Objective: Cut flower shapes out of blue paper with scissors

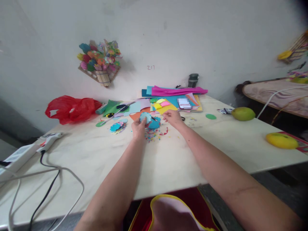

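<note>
My left hand (pixel 139 127) is closed on a light blue paper flower (pixel 145 118) with a scalloped edge, its thumb lying on the paper. Just right of it is a darker blue scalloped paper piece (pixel 154 123), with a thin dark pointed tip across it. My right hand (pixel 171 117) is a little apart from the flower, its fingers drawn together in a pinch; anything between them is too small to make out. Small coloured paper scraps (pixel 152 138) lie below the hands. A stack of cut paper flowers (pixel 116 127) sits left of my left hand.
Coloured sheets (pixel 166 101), a phone (pixel 184 103) and dark-handled scissors (pixel 122 107) lie at the back. A red plastic bag (pixel 69 109) is at left, near a power strip (pixel 21 157) with cables. Two mangoes (pixel 243 114) and a green disc (pixel 211 116) are at right.
</note>
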The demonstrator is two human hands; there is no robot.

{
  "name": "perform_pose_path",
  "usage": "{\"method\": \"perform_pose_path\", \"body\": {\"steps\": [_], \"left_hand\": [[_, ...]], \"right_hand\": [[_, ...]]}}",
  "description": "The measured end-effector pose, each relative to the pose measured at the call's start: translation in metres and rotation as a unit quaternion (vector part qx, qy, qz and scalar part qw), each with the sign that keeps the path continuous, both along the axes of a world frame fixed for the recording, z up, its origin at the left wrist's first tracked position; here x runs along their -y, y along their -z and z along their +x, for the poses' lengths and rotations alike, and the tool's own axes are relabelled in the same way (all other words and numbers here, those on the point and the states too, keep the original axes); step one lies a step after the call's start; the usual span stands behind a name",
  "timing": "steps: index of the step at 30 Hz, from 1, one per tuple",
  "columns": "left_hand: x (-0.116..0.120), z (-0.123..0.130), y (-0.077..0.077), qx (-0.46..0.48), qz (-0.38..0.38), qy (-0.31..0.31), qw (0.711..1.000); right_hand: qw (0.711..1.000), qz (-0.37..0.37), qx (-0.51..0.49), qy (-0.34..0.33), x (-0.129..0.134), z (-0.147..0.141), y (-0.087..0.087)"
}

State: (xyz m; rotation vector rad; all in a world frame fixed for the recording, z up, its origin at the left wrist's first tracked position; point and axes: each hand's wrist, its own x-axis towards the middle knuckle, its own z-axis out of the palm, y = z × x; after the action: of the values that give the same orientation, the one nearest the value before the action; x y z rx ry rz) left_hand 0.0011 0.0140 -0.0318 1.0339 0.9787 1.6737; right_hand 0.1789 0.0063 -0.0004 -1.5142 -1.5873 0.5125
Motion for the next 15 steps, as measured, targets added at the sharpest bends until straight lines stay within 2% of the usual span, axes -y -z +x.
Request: {"method": "perform_pose_path", "body": {"steps": [1, 3, 6, 10, 12, 15], "left_hand": [[0.000, -0.001, -0.001, 0.012, 0.004, -0.009, 1.000], [0.000, -0.001, -0.002, 0.031, 0.010, -0.014, 0.999], [0.001, -0.002, -0.003, 0.048, 0.012, -0.015, 0.999], [-0.001, -0.001, 0.000, 0.054, 0.008, -0.005, 0.998], [-0.002, -0.001, 0.002, 0.056, 0.006, -0.003, 0.998], [-0.004, -0.001, 0.003, 0.061, -0.005, 0.000, 0.998]], "right_hand": [[0.996, 0.008, 0.072, 0.041, 0.000, 0.005, -0.001], [0.971, 0.007, 0.208, 0.114, 0.001, 0.014, -0.004], [0.929, -0.043, 0.337, 0.145, 0.003, 0.024, -0.008], [0.897, -0.120, 0.397, 0.151, 0.002, 0.032, -0.009], [0.895, -0.149, 0.394, 0.147, 0.001, 0.034, -0.008], [0.893, -0.152, 0.402, 0.132, 0.001, 0.035, -0.005]]}}
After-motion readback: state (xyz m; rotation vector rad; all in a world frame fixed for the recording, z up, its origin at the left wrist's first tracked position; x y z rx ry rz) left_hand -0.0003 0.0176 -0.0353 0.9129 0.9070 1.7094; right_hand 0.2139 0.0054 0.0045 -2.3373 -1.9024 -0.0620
